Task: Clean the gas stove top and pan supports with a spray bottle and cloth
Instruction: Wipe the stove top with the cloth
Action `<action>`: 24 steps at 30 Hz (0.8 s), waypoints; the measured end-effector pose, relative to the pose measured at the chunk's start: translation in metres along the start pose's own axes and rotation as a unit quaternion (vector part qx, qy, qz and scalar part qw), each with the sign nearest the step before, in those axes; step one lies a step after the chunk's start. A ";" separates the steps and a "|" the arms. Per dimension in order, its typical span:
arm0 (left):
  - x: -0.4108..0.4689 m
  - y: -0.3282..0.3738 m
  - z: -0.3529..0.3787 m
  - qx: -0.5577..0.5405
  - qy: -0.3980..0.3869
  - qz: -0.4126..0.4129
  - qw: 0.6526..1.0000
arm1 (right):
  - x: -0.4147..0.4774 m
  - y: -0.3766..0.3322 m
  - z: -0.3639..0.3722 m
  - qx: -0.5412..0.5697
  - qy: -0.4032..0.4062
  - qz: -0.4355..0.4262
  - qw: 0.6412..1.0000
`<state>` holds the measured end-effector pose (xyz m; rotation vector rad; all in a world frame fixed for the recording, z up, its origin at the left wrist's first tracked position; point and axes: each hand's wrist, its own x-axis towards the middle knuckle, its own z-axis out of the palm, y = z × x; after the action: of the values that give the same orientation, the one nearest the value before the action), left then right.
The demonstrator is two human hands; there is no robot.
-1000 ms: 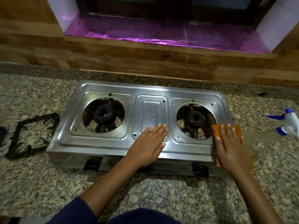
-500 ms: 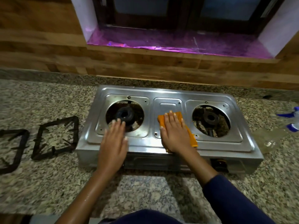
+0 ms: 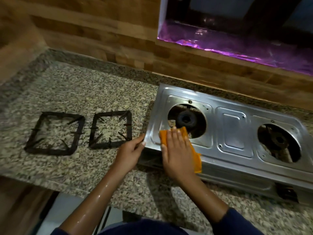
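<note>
Shifted leftward, my flat right hand (image 3: pixel 176 155) wipes the orange cloth (image 3: pixel 195 158) beside the left burner (image 3: pixel 185 119), left hand (image 3: pixel 128 153) gripping the gas stove (image 3: pixel 233 133) corner; pan supports (image 3: pixel 111 114) wait uncleaned.

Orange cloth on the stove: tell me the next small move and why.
Probably sweep the orange cloth toward the wall along the left rim of the stove, beside the left burner opening. The right hand presses it flat at the front-left corner, and the left hand grips the left edge.

Open counter (image 3: pixel 76 85) far left and along the near edge; two pan supports (image 3: pixel 49 151) sit left, the stove (image 3: pixel 233 133) fills the right.
</note>
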<state>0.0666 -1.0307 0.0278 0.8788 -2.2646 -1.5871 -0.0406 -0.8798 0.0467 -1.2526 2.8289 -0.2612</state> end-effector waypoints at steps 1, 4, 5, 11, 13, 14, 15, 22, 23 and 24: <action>0.002 -0.001 -0.002 -0.009 -0.014 -0.005 1.000 | 0.014 -0.015 0.003 0.008 -0.006 -0.015 1.000; 0.007 -0.002 -0.011 -0.019 -0.069 -0.013 0.997 | 0.075 -0.035 0.007 0.041 -0.016 -0.007 0.999; 0.010 -0.006 -0.016 -0.024 -0.086 -0.006 0.996 | 0.097 -0.036 0.008 0.048 -0.015 0.010 0.999; 0.016 -0.011 -0.039 -0.092 -0.126 -0.059 0.986 | 0.135 -0.024 0.010 0.045 -0.008 0.021 0.999; 0.016 -0.020 -0.051 -0.095 -0.085 -0.064 0.990 | 0.107 -0.029 0.010 0.054 0.023 -0.021 0.998; 0.018 -0.027 -0.060 -0.099 -0.047 -0.071 0.991 | 0.090 -0.030 0.007 0.070 0.039 -0.045 0.996; 0.019 -0.036 -0.069 -0.102 0.000 -0.083 0.991 | 0.074 -0.032 0.006 0.093 0.053 -0.071 0.992; 0.050 -0.089 -0.132 0.120 0.184 -0.188 0.957 | -0.011 -0.035 0.005 0.256 0.087 -0.124 0.955; 0.055 -0.091 -0.134 0.145 0.157 -0.206 0.955 | -0.012 -0.036 0.001 0.271 0.085 -0.120 0.951; 0.061 -0.092 -0.134 0.181 0.130 -0.220 0.950 | -0.011 -0.036 -0.003 0.281 0.081 -0.112 0.950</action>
<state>0.1181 -1.1913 -0.0140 1.6776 -2.3051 -1.1126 -0.0072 -0.8948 0.0551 -1.4424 2.4326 -1.1305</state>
